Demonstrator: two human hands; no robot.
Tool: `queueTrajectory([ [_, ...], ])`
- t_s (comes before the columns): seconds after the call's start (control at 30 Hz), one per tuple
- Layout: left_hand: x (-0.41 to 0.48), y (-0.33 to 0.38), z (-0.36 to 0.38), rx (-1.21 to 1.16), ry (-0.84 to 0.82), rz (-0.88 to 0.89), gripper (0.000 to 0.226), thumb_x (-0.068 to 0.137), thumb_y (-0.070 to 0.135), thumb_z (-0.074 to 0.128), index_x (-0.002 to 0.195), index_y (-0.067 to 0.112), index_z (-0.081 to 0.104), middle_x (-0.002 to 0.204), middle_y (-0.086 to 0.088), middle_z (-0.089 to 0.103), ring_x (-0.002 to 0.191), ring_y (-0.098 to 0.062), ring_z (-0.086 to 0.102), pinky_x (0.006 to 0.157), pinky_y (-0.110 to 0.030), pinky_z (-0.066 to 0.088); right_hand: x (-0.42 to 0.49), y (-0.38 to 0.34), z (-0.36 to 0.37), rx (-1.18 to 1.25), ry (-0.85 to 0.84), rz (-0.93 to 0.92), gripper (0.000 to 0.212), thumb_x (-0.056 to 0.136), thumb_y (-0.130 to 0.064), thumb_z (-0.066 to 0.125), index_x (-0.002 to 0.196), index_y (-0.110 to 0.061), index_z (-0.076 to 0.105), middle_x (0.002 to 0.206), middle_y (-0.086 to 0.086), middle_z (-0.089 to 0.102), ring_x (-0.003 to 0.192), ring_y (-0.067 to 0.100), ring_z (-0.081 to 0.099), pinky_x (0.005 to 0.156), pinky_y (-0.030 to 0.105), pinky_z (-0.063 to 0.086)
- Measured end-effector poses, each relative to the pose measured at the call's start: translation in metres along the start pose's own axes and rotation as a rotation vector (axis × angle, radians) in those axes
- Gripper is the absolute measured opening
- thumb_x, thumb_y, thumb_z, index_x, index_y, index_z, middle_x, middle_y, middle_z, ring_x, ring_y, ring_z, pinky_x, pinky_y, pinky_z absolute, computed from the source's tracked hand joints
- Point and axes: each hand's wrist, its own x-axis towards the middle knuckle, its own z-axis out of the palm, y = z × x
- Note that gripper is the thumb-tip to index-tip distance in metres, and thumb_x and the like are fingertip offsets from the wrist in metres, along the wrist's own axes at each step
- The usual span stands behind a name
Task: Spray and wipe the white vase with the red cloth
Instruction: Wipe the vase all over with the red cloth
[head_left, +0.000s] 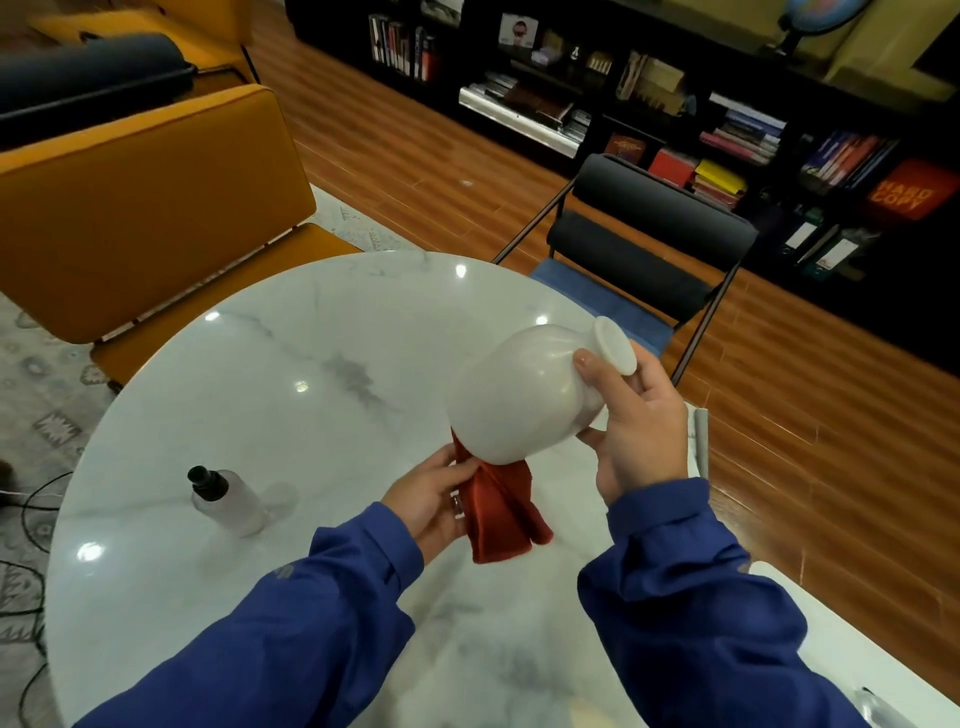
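The white vase (524, 395) is held in the air above the round marble table (291, 364), tipped on its side with its mouth toward the upper right. My right hand (636, 426) grips it around the neck, thumb on the shoulder. My left hand (431, 499) holds the red cloth (501, 512) pressed against the vase's lower end; the rest of the cloth hangs down. A clear spray bottle (228, 499) with a black cap stands upright on the table to the left, apart from both hands.
A black chair with a blue seat (649, 244) stands at the table's far side. An orange armchair (145, 208) is at the left. Dark bookshelves (727, 130) line the back wall. Cables (31, 509) lie on the rug at the left.
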Motion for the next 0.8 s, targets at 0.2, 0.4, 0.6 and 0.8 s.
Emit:
queueTrajectory([
  [0.2, 0.007, 0.007, 0.001, 0.007, 0.038, 0.048, 0.028, 0.091, 0.011, 0.056, 0.116, 0.017, 0.064, 0.113, -0.016, 0.066, 0.100, -0.032, 0.064, 0.082, -0.047, 0.056, -0.003, 0.001, -0.003, 0.001, -0.027, 0.051, 0.035, 0.083, -0.018, 0.073, 0.115, -0.030, 0.065, 0.111, -0.007, 0.071, 0.109, 0.023, 0.064, 0.088, 0.060, 0.054],
  [0.4, 0.012, 0.040, -0.004, -0.013, 0.089, 0.119, 0.026, 0.091, 0.021, 0.054, 0.113, 0.020, 0.067, 0.106, -0.017, 0.068, 0.088, -0.039, 0.064, 0.076, -0.050, 0.048, -0.014, 0.008, -0.005, -0.039, -0.104, 0.048, 0.032, 0.080, -0.015, 0.075, 0.109, -0.028, 0.068, 0.105, -0.006, 0.074, 0.102, 0.021, 0.068, 0.086, 0.057, 0.056],
  [0.6, 0.005, 0.041, -0.020, -0.054, 0.089, 0.159, 0.035, 0.095, 0.015, 0.050, 0.129, 0.022, 0.057, 0.115, -0.004, 0.063, 0.106, -0.024, 0.056, 0.096, -0.048, 0.046, -0.008, 0.015, -0.002, 0.011, -0.004, 0.028, 0.034, 0.080, -0.015, 0.076, 0.110, -0.029, 0.066, 0.104, -0.009, 0.074, 0.099, 0.015, 0.068, 0.088, 0.051, 0.057],
  [0.8, -0.007, 0.021, -0.022, -0.068, 0.042, 0.106, 0.034, 0.093, 0.014, 0.053, 0.125, 0.023, 0.060, 0.121, -0.008, 0.066, 0.109, -0.028, 0.062, 0.081, -0.047, 0.055, 0.002, 0.017, -0.001, 0.026, 0.063, 0.021, 0.030, 0.083, -0.018, 0.075, 0.105, -0.035, 0.065, 0.101, -0.012, 0.072, 0.102, 0.018, 0.064, 0.090, 0.057, 0.053],
])
